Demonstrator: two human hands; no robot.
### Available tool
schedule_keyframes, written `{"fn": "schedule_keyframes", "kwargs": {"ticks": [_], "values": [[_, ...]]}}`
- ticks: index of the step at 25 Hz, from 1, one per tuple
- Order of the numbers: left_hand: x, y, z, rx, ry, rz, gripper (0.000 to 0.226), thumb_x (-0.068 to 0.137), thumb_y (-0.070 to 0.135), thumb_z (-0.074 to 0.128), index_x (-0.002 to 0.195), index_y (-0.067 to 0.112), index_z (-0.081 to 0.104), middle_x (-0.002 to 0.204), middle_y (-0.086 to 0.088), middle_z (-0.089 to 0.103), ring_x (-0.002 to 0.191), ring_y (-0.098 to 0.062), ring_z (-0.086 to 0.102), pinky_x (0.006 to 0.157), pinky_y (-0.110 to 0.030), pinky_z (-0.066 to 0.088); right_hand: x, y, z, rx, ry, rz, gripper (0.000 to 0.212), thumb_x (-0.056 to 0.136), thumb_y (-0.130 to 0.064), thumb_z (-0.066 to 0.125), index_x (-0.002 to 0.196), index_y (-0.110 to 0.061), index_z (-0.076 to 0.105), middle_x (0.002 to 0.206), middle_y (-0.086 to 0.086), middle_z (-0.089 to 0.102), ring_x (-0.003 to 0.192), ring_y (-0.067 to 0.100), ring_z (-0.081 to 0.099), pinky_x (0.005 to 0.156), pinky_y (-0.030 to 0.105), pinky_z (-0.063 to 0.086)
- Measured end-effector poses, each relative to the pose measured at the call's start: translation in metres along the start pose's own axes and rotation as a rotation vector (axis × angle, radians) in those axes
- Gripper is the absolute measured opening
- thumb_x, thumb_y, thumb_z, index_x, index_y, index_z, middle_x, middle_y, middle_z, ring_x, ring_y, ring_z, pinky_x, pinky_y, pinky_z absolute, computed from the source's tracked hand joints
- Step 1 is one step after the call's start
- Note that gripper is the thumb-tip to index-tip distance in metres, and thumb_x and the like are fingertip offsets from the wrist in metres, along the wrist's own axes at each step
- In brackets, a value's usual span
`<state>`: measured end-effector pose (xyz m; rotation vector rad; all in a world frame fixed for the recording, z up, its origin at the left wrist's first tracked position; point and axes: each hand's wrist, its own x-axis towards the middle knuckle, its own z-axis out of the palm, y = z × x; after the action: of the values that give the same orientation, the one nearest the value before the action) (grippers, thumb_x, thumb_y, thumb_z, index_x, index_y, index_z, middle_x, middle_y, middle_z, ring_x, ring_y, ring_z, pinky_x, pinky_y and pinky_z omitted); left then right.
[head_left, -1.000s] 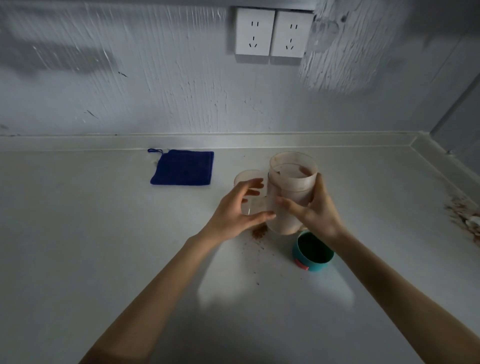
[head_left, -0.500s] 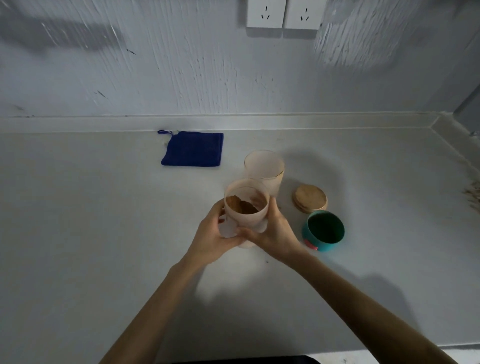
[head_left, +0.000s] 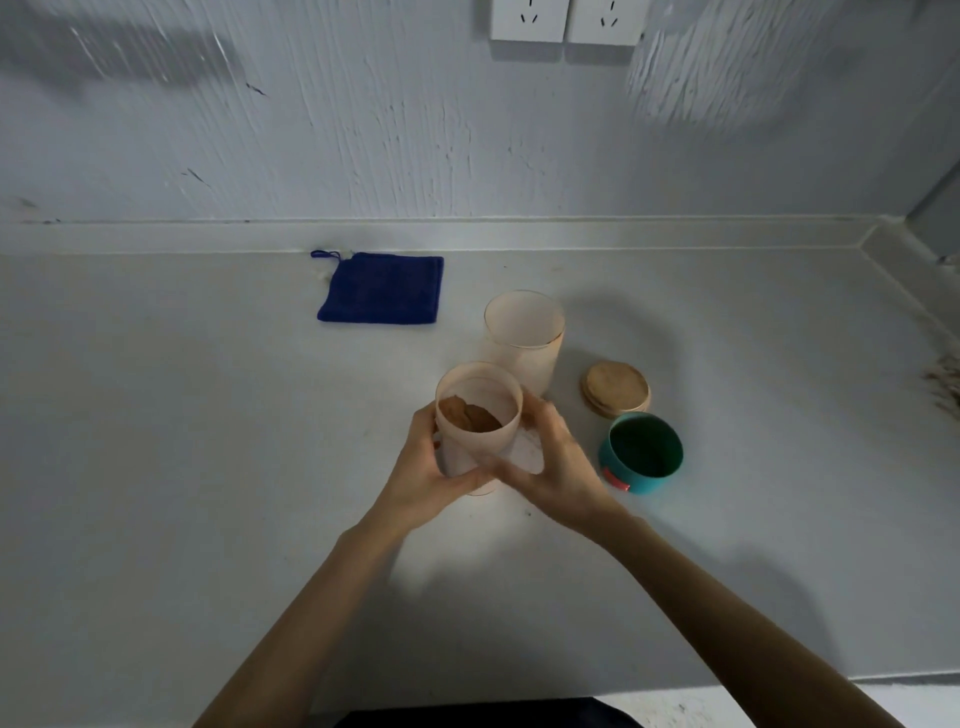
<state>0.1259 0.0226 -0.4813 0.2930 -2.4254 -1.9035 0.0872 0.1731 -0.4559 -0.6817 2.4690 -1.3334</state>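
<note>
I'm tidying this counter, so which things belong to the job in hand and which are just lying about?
In use: powder jar, held by left hand and right hand; probably the second jar and wooden lid.
Lying about: blue cloth, teal tub, wall sockets.

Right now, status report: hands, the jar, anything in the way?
Left hand and right hand grip frosted jar, brown powder inside, top open. Second jar close behind; teal cup, wooden lid at right.
</note>
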Motion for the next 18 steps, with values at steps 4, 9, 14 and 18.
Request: {"fn": "schedule_keyframes", "kwargs": {"ticks": [4, 9, 14, 18], "values": [[0.000, 0.000, 0.002, -0.010, 0.014, 0.033, 0.074, 0.063, 0.013, 0.079, 0.120, 0.025, 0.032, 0.118, 0.005, 0.048, 0.106, -0.005, 0.050, 0.078, -0.005, 0.047, -0.022, 0.019, -0.041, -0.007, 0.420, -0.043, 0.062, 0.079, -0.045, 0.053, 0.129, -0.011, 0.038, 0.126, 0.006, 0.045, 0.117, 0.012, 0.042, 0.099, 0.024, 0.033], [-0.004, 0.002, 0.004, -0.040, 0.013, 0.023, 0.070, 0.067, 0.010, 0.075, 0.117, 0.028, 0.029, 0.108, 0.018, 0.046, 0.100, -0.004, 0.050, 0.071, -0.001, 0.046, -0.037, 0.064, -0.069, -0.067, 0.494, 0.354, 0.098, 0.070, -0.026, 0.073, 0.142, -0.011, 0.008, 0.142, 0.018, 0.022, 0.134, 0.032, 0.024, 0.110, 0.043, 0.025], [-0.004, 0.003, 0.002, -0.022, -0.017, 0.022, 0.070, 0.069, 0.011, 0.074, 0.119, 0.026, 0.029, 0.108, 0.019, 0.044, 0.100, -0.001, 0.049, 0.074, -0.004, 0.048, -0.048, 0.083, -0.049, 0.033, 0.397, 0.420, 0.116, 0.064, -0.022, 0.079, 0.142, -0.010, -0.006, 0.146, 0.016, 0.023, 0.136, 0.031, 0.023, 0.110, 0.046, 0.025], [-0.004, 0.002, 0.003, -0.015, -0.009, 0.019, 0.071, 0.068, 0.010, 0.075, 0.122, 0.021, 0.030, 0.109, 0.013, 0.043, 0.100, -0.001, 0.048, 0.072, 0.000, 0.044, -0.043, 0.087, -0.042, 0.003, 0.452, 0.440, 0.103, 0.065, -0.023, 0.079, 0.141, -0.009, 0.011, 0.143, 0.017, 0.030, 0.133, 0.031, 0.028, 0.109, 0.046, 0.030]]}}
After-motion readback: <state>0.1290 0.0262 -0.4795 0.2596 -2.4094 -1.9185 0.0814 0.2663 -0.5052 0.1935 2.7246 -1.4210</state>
